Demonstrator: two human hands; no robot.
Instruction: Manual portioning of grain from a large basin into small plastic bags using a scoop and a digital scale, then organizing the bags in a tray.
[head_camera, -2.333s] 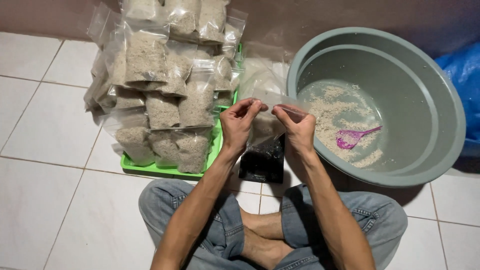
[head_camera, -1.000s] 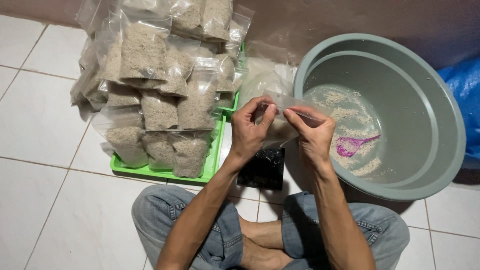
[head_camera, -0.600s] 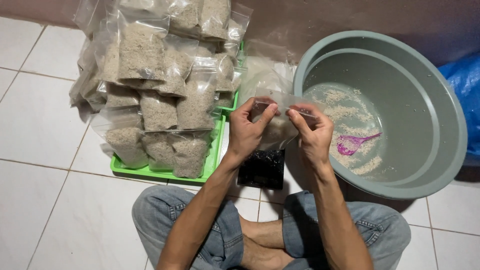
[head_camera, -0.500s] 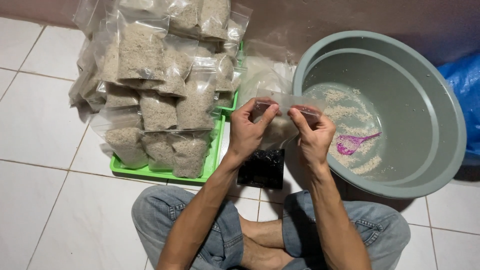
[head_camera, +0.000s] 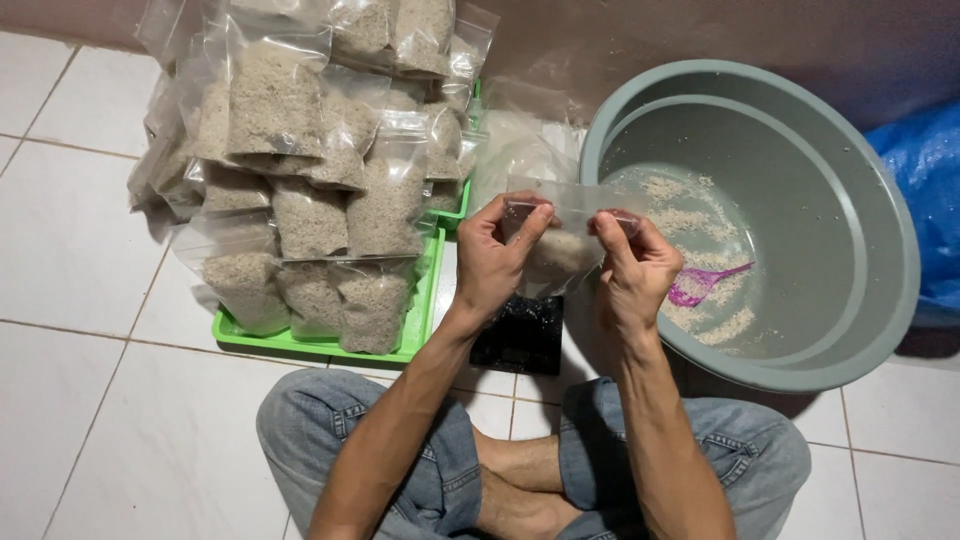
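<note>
Small clear bag (head_camera: 560, 250) of grain, held up over the black scale (head_camera: 520, 335), barely moved in the last sec. Left hand (head_camera: 490, 265) & right hand (head_camera: 632, 272) stay pinched on its top strip, fingers now closer together, so seal looks nearly pressed shut. Full bags on green tray (head_camera: 300, 345) to the left, grey basin (head_camera: 850, 330) w/ pink scoop (head_camera: 700, 285) to the right

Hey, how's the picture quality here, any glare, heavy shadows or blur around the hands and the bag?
Head view: even, soft light, sharp overall. Mild glare on the clear bag pinched between the left hand and right hand, and on the stacked bags. Deep shadow under the basin at its right edge. Floor tile lines bow slightly, a wide-lens distortion.
</note>
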